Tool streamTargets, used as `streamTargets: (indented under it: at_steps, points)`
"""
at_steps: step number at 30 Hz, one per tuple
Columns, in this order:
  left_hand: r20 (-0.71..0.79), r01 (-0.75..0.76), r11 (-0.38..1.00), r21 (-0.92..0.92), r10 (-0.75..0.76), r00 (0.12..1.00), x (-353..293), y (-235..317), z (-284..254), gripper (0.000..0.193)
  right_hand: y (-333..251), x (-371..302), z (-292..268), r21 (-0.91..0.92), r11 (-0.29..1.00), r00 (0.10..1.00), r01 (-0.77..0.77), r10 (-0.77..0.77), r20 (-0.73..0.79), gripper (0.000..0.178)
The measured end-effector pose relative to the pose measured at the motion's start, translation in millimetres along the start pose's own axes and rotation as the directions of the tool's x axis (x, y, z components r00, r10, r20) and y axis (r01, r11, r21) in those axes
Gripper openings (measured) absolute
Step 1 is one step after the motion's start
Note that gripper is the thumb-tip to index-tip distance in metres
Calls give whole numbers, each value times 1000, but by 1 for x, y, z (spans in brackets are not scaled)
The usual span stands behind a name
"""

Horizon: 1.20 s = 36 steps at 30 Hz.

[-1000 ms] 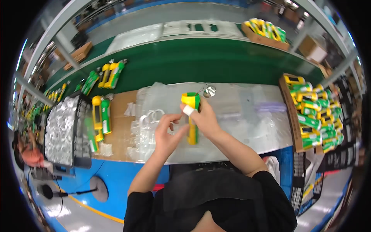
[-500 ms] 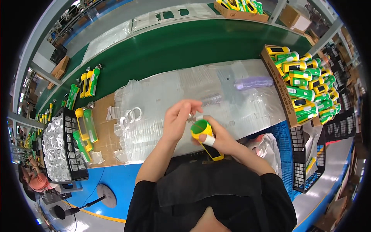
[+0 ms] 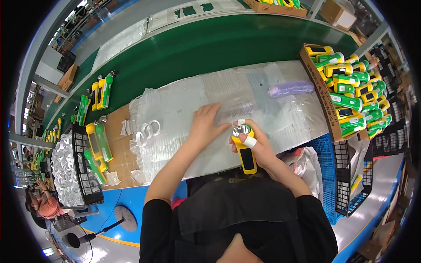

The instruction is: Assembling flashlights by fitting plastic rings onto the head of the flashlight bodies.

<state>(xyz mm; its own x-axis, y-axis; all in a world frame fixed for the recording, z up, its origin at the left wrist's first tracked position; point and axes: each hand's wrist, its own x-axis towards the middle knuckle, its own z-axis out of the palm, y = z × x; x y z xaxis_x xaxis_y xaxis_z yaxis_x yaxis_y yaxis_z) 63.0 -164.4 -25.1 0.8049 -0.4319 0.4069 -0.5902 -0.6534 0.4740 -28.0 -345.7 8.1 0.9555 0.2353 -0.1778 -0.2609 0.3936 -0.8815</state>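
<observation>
My right hand (image 3: 258, 144) is wrapped round the head end of a yellow flashlight (image 3: 248, 161), which has a dark panel on its side. In its open end sits a shiny silver reflector (image 3: 240, 129). White tape covers parts of that hand's thumb and a finger. My left hand (image 3: 205, 125) is open and empty, stretched over the plastic-covered tabletop. Beyond its fingers lies a row of clear round discs (image 3: 240, 110). Farther right is a purple-tinted roll of stacked discs (image 3: 291, 89). Several white rings (image 3: 148, 131) lie to the left.
A cardboard box (image 3: 322, 94) packed with yellow and green flashlights stands at right. At left, a black basket (image 3: 87, 168) holds many white rings, with flashlight bodies (image 3: 98, 144) beside it. A green conveyor belt (image 3: 184, 57) runs behind. A person (image 3: 48, 206) sits far left.
The silver reflector now sits in the flashlight's head, which showed a green hollow before. My left hand has left the flashlight and opened toward the clear discs.
</observation>
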Motion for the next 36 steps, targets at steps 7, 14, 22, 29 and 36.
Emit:
streamTargets:
  at_steps: [7, 14, 22, 29, 36]
  points:
    - [-66, -4, 972, -234, -12, 998, -5, -5, -2, 50, -5, -1, 0, -15, 1000, 999, 22, -21, 42, 48]
    - [-67, -199, 899, -391, 188, 980, -28, 40, -57, 35, -7, 8, 19, -36, 999, 981, -5, 11, 194, 44]
    - [-199, -265, 855, -447, 194, 961, -45, 34, -52, 30, 8, 25, 36, -75, 995, 912, -71, 95, 398, 54]
    - [-262, -124, 958, -259, 54, 964, -50, 5, -78, 49, 5, 52, 61, -26, 998, 936, 55, -43, 348, 43]
    - [-3, 144, 845, 515, -166, 986, -71, -89, -146, 42, 2, 88, 54, -201, 876, 876, 439, -367, 313, 49]
